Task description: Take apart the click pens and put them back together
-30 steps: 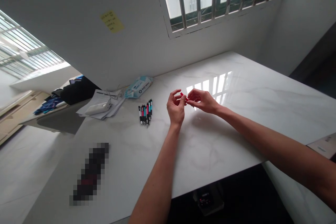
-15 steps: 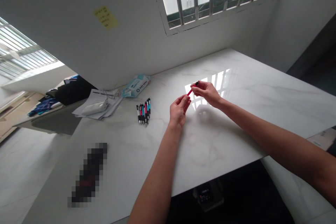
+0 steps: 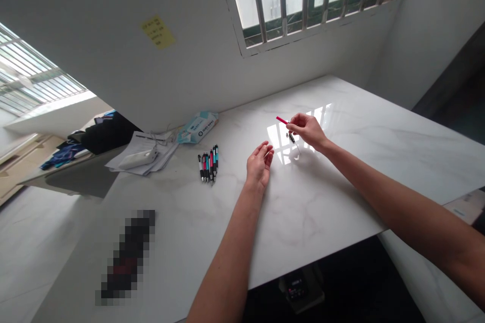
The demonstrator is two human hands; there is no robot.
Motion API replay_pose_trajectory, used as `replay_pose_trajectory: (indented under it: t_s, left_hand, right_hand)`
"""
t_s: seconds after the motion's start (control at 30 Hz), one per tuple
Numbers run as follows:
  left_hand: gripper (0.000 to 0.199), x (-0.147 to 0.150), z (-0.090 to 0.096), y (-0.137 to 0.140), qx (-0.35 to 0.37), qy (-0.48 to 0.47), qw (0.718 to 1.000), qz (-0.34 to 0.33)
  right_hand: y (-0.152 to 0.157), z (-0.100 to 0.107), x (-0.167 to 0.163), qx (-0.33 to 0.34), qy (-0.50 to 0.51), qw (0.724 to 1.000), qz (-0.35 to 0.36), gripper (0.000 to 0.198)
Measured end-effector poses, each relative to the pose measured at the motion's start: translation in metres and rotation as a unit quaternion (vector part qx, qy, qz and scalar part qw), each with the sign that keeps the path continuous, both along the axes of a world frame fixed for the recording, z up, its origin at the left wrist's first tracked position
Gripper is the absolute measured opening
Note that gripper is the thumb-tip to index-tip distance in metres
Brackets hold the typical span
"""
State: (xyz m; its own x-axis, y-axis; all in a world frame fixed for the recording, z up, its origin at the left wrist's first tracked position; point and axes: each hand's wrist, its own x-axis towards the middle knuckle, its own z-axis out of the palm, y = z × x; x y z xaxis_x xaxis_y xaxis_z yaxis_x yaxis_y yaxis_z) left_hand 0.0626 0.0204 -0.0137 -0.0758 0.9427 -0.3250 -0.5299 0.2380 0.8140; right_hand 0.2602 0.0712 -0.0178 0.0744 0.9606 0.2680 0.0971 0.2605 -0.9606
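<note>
My right hand (image 3: 308,128) is closed, its fingertips pinching a red pen barrel (image 3: 281,119) that points up and to the left. Just below those fingers is a small dark pen part (image 3: 291,137) with a thin pale piece trailing from it; whether it rests on the table or is in the air I cannot tell. My left hand (image 3: 259,160) is a little apart on the left, palm turned inward, fingers loosely stretched, and no object shows in it. Farther left, several click pens (image 3: 208,165) in white, red and blue with black grips lie side by side on the white marbled table (image 3: 303,222).
At the table's back left are a wet wipes pack (image 3: 198,127) and loose papers (image 3: 159,161) with a white device (image 3: 138,158) on top. A blurred-out dark object (image 3: 127,257) lies at the front left. A barred window (image 3: 303,0) is above the table.
My hands have moved apart, and the left has let go of the red pen. The barrel in my right hand now points up-left, and the dark pen part has appeared beneath it.
</note>
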Motion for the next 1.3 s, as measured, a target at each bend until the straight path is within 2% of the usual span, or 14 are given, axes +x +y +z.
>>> replay_pose_trajectory:
  t_s: [0.13, 0.23, 0.3, 0.43, 0.57, 0.77, 0.87, 1.07, 1.3]
  left_hand:
    - [0.044, -0.003, 0.003, 0.002, -0.03, -0.026, 0.999, 0.02]
    - [0.057, -0.004, 0.007, 0.001, -0.029, -0.041, 0.999, 0.011]
    - [0.057, -0.003, 0.009, 0.0, -0.029, -0.046, 0.998, 0.001]
    - [0.039, -0.002, 0.009, -0.002, -0.018, -0.054, 0.998, -0.012]
    - [0.031, -0.004, 0.008, 0.0, -0.02, -0.079, 0.997, -0.001]
    - [0.021, -0.005, 0.008, 0.003, -0.057, -0.128, 0.99, 0.003]
    - [0.019, -0.004, 0.008, 0.004, -0.077, -0.12, 0.99, 0.007]
    - [0.021, -0.004, 0.006, 0.002, -0.077, -0.119, 0.99, -0.006]
    - [0.029, -0.006, 0.007, 0.001, -0.073, -0.112, 0.99, -0.034]
  right_hand:
    - [0.006, -0.002, 0.018, -0.016, -0.182, 0.98, -0.084, 0.016]
    - [0.006, 0.001, 0.027, -0.06, -0.282, 0.953, -0.091, 0.023]
    - [0.004, 0.002, 0.03, -0.087, -0.339, 0.933, -0.086, 0.027]
    - [0.001, 0.003, 0.034, -0.143, -0.418, 0.896, -0.051, 0.029]
    - [-0.003, 0.005, 0.034, -0.175, -0.441, 0.88, -0.023, 0.03]
    - [-0.003, 0.005, 0.034, -0.183, -0.448, 0.875, -0.014, 0.029]
    - [0.0, 0.001, 0.036, -0.174, -0.445, 0.878, -0.005, 0.038]
    - [0.003, -0.002, 0.037, -0.177, -0.461, 0.87, -0.021, 0.048]
    - [0.0, 0.002, 0.033, -0.146, -0.46, 0.875, -0.04, 0.036]
